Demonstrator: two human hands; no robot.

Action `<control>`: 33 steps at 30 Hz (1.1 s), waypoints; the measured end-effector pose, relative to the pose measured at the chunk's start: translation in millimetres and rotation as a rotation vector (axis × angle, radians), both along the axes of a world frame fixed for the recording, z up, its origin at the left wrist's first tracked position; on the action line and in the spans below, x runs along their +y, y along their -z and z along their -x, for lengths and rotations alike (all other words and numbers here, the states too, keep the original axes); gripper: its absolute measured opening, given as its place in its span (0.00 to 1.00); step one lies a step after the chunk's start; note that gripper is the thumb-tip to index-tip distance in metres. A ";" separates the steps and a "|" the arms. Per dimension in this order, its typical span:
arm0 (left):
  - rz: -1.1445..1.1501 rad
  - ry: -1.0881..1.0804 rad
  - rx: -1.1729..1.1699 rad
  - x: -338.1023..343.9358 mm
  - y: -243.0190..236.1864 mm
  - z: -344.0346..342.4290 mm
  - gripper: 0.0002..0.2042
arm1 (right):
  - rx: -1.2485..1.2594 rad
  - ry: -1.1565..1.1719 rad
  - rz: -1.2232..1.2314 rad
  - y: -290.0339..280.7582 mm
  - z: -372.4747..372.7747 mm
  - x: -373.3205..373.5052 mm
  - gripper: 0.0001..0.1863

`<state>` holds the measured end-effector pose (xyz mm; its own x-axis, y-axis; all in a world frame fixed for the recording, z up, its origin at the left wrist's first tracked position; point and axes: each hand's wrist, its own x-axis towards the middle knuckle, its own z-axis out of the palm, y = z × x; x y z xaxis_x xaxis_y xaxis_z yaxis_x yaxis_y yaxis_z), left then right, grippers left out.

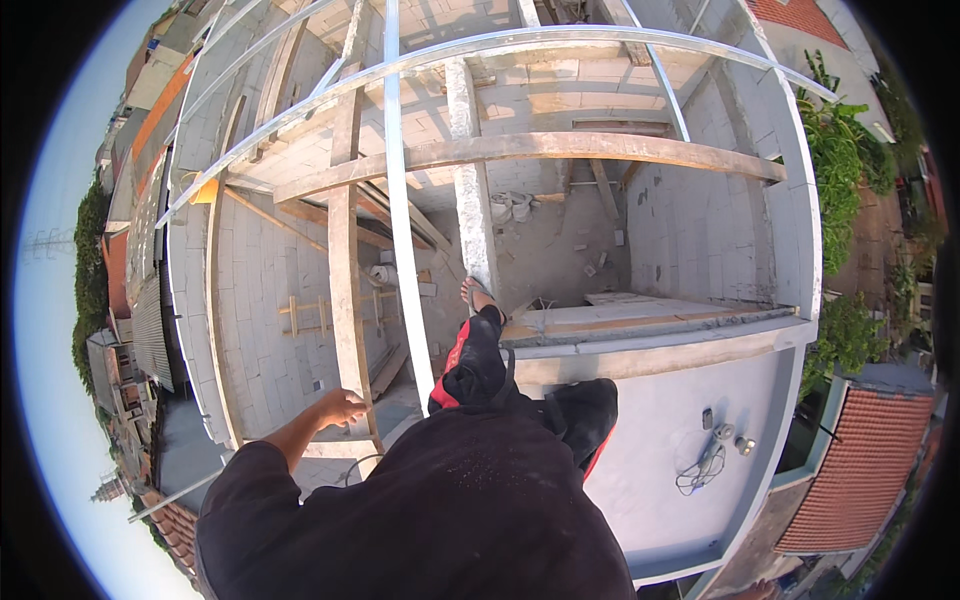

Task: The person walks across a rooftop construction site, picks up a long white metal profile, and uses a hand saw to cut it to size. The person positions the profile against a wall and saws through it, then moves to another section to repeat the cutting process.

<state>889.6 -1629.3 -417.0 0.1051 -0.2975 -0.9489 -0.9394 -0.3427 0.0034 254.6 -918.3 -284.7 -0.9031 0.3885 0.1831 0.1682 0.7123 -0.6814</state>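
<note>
Metal rails (pixel 404 230): spanning beyond our slack left hand (pixel 342 408) (right hand (pixel 758 591): grip we're not discerning); rooms (pixel 690 215) lying uncovered.

Building site, unfinished, and I'm up on top of it. Tells: bare grey block walls (pixel 275 290) below me, rough wooden planks (pixel 343 250) and bright metal profiles (pixel 399 200) spanning the bays, raw concrete beam (pixel 471 200) underfoot, dusty floor (pixel 545 250) strewn with rubble (pixel 590 270). Neighbouring tiled roof (pixel 865 465) alongside.

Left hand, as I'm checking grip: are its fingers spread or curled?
Curled: the left hand shows bent fingers near the wooden beam; contact unclear.
</note>
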 end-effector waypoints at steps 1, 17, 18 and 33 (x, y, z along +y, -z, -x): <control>-0.040 -0.003 -0.017 -15.6 34.3 -7.6 0.22 | -0.120 -0.168 0.047 -6.4 -7.0 -3.9 0.62; 0.544 -0.148 0.457 8.3 155.8 93.1 0.32 | -0.952 -0.620 0.309 250.2 -4.3 -444.0 0.48; 0.512 -0.190 0.365 5.4 152.7 71.8 0.33 | -0.964 -0.622 0.330 251.6 9.3 -440.9 0.47; 0.517 -0.503 0.225 0.5 206.6 -47.1 0.26 | -0.859 -0.828 0.041 239.4 -11.0 -585.5 0.26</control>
<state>936.7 -1628.8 -623.6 0.1662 -0.6778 -0.7162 -0.6278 -0.6328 0.4532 265.6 -1503.8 -524.0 -0.7026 -0.3787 -0.6024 0.0795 0.7995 -0.5953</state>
